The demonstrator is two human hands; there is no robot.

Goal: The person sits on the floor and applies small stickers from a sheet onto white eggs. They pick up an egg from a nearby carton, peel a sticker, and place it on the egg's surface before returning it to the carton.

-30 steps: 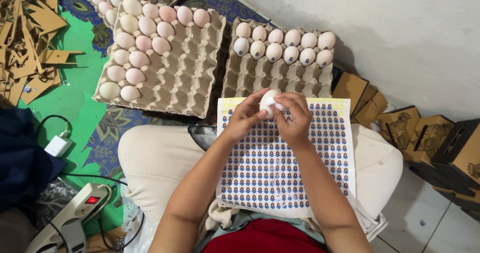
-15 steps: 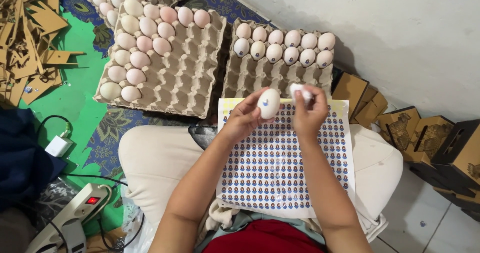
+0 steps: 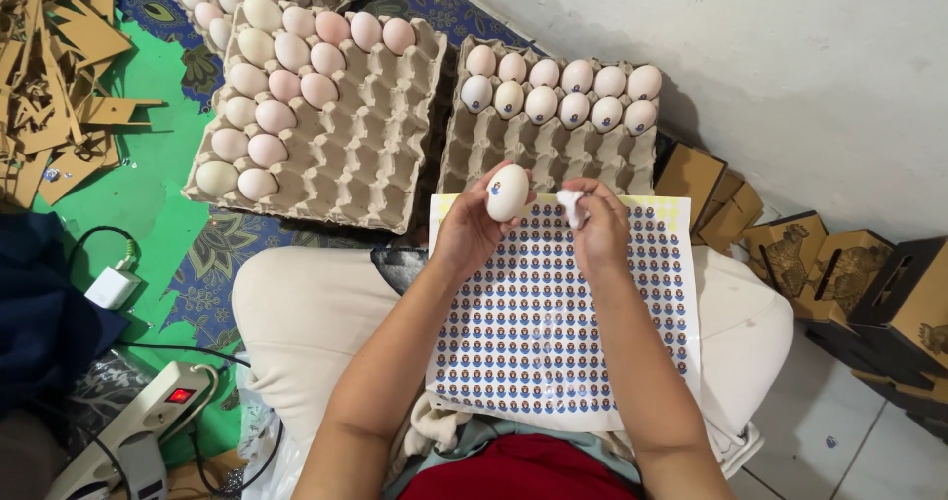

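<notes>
While the left hand grips an egg, the right tray holds twelve

1. A big sheet of small blue stickers lies on my lap, in the middle.
2. Two grey egg trays: one upper left, one top middle.
3. Brown and black cardboard boxes stand at the right edge.

White wall at back, green floor mat, pale tiles at right.
</notes>
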